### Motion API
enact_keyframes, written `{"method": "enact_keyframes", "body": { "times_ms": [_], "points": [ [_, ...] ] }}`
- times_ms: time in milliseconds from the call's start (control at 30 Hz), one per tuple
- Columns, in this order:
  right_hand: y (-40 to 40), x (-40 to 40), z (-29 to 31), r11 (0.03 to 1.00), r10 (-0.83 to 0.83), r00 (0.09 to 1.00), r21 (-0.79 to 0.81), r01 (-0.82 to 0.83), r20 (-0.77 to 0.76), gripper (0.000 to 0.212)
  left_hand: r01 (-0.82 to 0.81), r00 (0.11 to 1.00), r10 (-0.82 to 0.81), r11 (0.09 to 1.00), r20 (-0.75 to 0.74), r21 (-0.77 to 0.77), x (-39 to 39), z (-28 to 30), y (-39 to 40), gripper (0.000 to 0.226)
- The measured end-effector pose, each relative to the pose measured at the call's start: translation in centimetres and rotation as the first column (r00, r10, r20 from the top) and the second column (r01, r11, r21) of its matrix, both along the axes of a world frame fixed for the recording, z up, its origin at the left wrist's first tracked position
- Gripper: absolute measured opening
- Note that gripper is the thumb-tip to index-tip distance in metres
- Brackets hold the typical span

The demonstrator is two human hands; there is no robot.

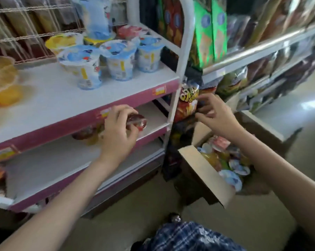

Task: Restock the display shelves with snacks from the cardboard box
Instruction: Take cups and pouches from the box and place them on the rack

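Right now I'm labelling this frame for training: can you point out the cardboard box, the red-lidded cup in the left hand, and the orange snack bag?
cardboard box (205,175), head view, near flap.
red-lidded cup (138,121), head view, lid.
orange snack bag (187,103), head view, front face.

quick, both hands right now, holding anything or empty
Left hand: holding a dark red snack cup at the middle shelf.
Right hand: fingers curled beside the orange snack bag; too blurred to tell if it grips anything.
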State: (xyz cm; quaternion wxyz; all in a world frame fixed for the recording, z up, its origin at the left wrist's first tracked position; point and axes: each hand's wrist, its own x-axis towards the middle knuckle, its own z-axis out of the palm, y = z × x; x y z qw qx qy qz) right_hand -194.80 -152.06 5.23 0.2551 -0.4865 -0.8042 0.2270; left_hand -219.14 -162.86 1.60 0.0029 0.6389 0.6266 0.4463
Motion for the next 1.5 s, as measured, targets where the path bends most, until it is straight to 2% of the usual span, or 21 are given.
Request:
{"method": "enact_keyframes", "body": {
  "times_ms": [67,167,233,333,433,533,600,667,733,867,1000,1100,1200,1300,1333,1433,1500],
  "points": [
    [1.2,5.6,-1.9,0.987,-0.117,0.992,-0.108,0.12,0.039,0.042,0.052,0.997,-0.052,0.999,-0.049,-0.008,3.0,-1.0,2.0,0.028],
    [4.1,12.8,-5.7,0.954,-0.174,0.976,-0.224,0.201,0.134,0.046,0.091,0.994,-0.094,0.995,-0.057,-0.05,7.6,-3.2,5.6,0.026],
    [6.7,16.5,-8.3,0.926,-0.177,0.963,-0.296,0.232,0.202,0.049,0.1,0.993,-0.107,0.987,-0.053,-0.127,10.9,-5.1,8.4,0.028],
    [12.1,20.5,-13.0,0.885,-0.086,0.963,-0.424,0.191,0.254,0.057,0.079,0.995,-0.093,0.94,-0.026,-0.333,16.2,-9.1,12.9,0.036],
    [16.4,22.7,-17.7,0.865,0.045,0.955,-0.489,0.109,0.293,0.067,0.047,0.995,-0.089,0.805,-0.042,-0.592,21.0,-14.2,16.3,0.043],
    [17.5,22.4,-22.6,0.773,0.201,0.933,-0.634,0.036,0.298,0.062,0.029,0.996,-0.079,0.638,-0.028,-0.77,24.5,-17.5,16.9,0.047],
    [17.6,21.2,-26.4,0.713,0.351,0.895,-0.698,-0.063,0.277,0.056,-0.008,1.0,0.008,0.609,-0.004,-0.793,25.5,-18.8,16.3,0.046],
    [17.4,19.9,-29.9,0.692,0.445,0.844,-0.713,-0.112,0.298,0.067,-0.066,0.992,0.122,0.615,0.012,-0.786,25.8,-19.6,15.6,0.044],
    [17.3,18.8,-33.0,0.72,0.471,0.801,-0.685,-0.108,0.369,0.076,-0.128,0.983,0.181,0.639,-0.014,-0.759,25.6,-20.3,14.8,0.038],
    [17.0,18.1,-37.0,0.78,0.447,0.753,-0.622,-0.064,0.483,0.083,-0.218,0.975,0.186,0.716,-0.119,-0.663,25.1,-20.3,14.3,0.031],
    [16.8,18.0,-36.2,0.825,0.477,0.7,-0.546,-0.147,0.531,0.087,-0.242,0.968,0.223,0.703,-0.115,-0.668,25.7,-19.9,14.9,0.037],
    [17.2,19.2,-33.5,0.801,0.462,0.742,-0.587,-0.114,0.486,0.095,-0.174,0.982,0.178,0.705,-0.066,-0.688,26.8,-20.1,15.8,0.038],
    [18.4,22.5,-29.8,0.679,0.425,0.834,-0.733,-0.037,0.352,0.083,-0.014,0.997,0.063,0.691,0.041,-0.723,28.4,-20.4,17.1,0.045],
    [19.6,25.6,-26.1,0.384,0.368,0.913,-0.923,0.024,0.176,0.07,0.18,0.982,-0.163,0.61,0.1,-0.771,30.4,-20.1,18.3,0.055],
    [20.0,26.0,-25.4,0.34,0.382,0.915,-0.941,-0.005,0.133,0.073,0.21,0.967,-0.243,0.586,0.077,-0.783,30.9,-19.9,18.6,0.059],
    [20.9,26.0,-23.1,0.391,0.562,0.816,-0.914,-0.113,0.14,0.087,0.235,0.917,-0.399,0.556,-0.008,-0.797,32.0,-18.9,20.1,0.071],
    [21.4,25.5,-21.5,0.378,0.597,0.798,-0.906,-0.189,0.083,0.087,0.268,0.894,-0.448,0.555,-0.012,-0.788,32.6,-17.9,21.4,0.073]
  ]
}}
